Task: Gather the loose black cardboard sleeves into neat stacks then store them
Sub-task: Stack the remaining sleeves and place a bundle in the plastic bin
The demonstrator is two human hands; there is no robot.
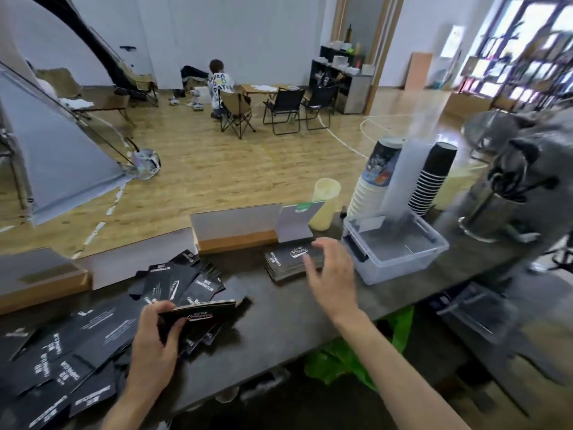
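Loose black cardboard sleeves (77, 346) with white print lie scattered over the left part of the dark counter (279, 324). My left hand (155, 339) grips a small bundle of sleeves (201, 315) above that pile, thumb on top. A neat stack of sleeves (285, 259) lies further right on the counter. Over the stack's right end hovers my right hand (331, 271), fingers spread and holding nothing. Right of the stack stands a clear plastic bin (403, 256).
Wooden-based sign holders (235, 234) line the counter's far edge. Stacked paper cups (375, 178), black cups (431, 181) and a yellowish cup (325, 203) stand behind the bin, with grey equipment (521, 184) at the right. Beyond are folding chairs, a tent and a seated person.
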